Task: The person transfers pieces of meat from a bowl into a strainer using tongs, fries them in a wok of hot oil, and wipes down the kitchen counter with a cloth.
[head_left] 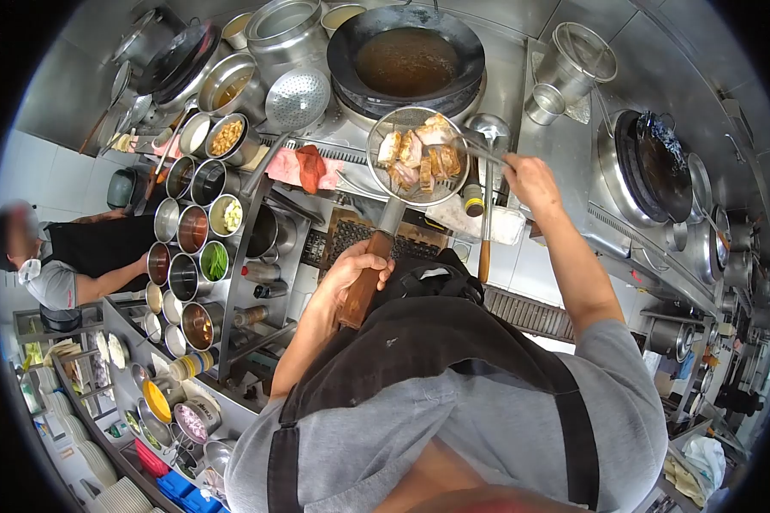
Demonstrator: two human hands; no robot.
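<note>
Step in hand, as I judge it: working over browned chunks of meat (411,148) in a round metal mesh strainer with a long wooden handle (399,120), one hand bearing it, the other tending the pieces. My left hand (357,272) is curled firmly round the brown wood, fingers wrapped, no slack seen. My right hand (532,183) is closed on a thin silvery metal utensil (485,152), blurred, maybe tongs; its tip reaches the strainer's right edge, and whether it touches meat I cannot tell. Strainer's place: in front of me, just on my side of a wide black wok (345,53) with brown liquid in it; whether the bowl rests on the stove edge or hangs free, cannot tell. Next move, my judgement, calls for a steady left wrist and a level mesh, since the chunks sit loose and could roll over the rim, with light, short strokes from the right. Orientation: long axis runs from the handle's butt, by my apron (453,329) on the left, forward and a little rightward; bowl points away from me, mouth upward. A long-handled metal ladle (488,205) lies just right of it, pointing forward likewise.
</note>
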